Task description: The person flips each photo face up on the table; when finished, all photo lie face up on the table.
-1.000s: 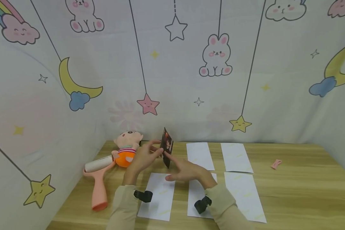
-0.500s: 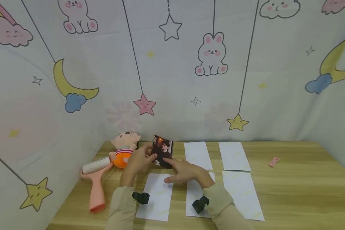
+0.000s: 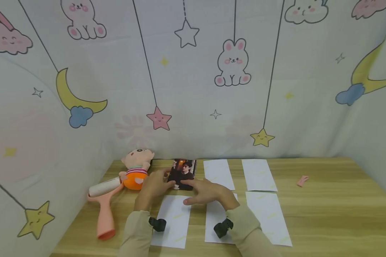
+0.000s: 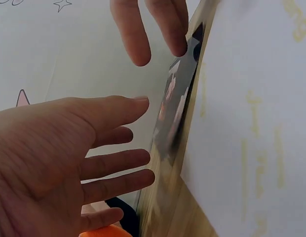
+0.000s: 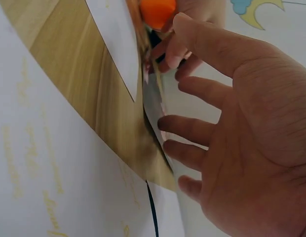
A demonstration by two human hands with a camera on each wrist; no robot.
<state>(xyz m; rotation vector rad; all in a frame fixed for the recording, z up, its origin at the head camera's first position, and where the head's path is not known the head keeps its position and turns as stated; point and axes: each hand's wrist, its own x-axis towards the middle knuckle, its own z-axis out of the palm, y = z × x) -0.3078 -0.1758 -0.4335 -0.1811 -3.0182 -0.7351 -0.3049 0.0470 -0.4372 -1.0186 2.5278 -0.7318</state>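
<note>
A glossy photo (image 3: 182, 175) of a dark-haired person in dark clothes lies face up at the back of the table. My left hand (image 3: 155, 185) is at its left edge with fingers extended. From the right, my right hand (image 3: 207, 191) reaches over the photo's lower right corner, fingers spread. In the left wrist view, the photo (image 4: 173, 96) looks almost flat on the wood, and the left hand (image 4: 69, 148) has loose, straight fingers. The right wrist view shows the right hand (image 5: 242, 113) with relaxed fingers beside the photo (image 5: 154, 106). Whether any fingertips touch it, I cannot tell.
Several white sheets with faint yellow print lie in two rows, such as the front-left sheet (image 3: 173, 221) and the back-right one (image 3: 260, 175). Left stand a plush toy (image 3: 136, 171) and a pink-handled lint roller (image 3: 105, 210). A small pink bow-shaped item (image 3: 302, 181) lies right.
The photo stood on edge between both hands, then tilted back with its picture towards me, and now lies flat. Both hands stay beside it. The head view has shifted slightly.
</note>
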